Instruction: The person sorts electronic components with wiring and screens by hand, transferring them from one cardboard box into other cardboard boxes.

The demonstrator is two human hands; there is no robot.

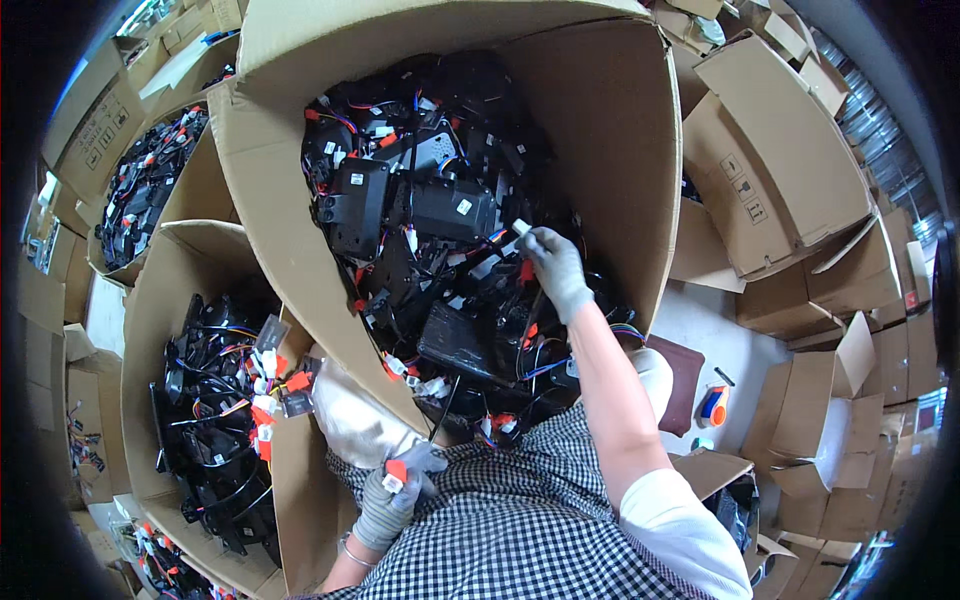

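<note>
A tall cardboard box [620, 130] in front of me is filled with black plastic parts [450, 208] trailing coloured wires and red and white plugs. Over this pile, my gloved right hand [556, 268] pinches a small white connector [521, 227] between thumb and fingers. My gloved left hand [392, 508] is closed low by the box's near edge, against my checked apron. A red and white connector [396, 474] sticks up from its fingers, and a thin black cable rises from near it toward the box. How far the cable runs is hidden.
On the left stands a second box [160, 300] of black parts with red and white connectors. Another filled box [150, 185] is farther left. Stacked cartons [780, 150] line the right. An orange tape roll [714, 406] lies on the floor near a dark red stool [680, 380].
</note>
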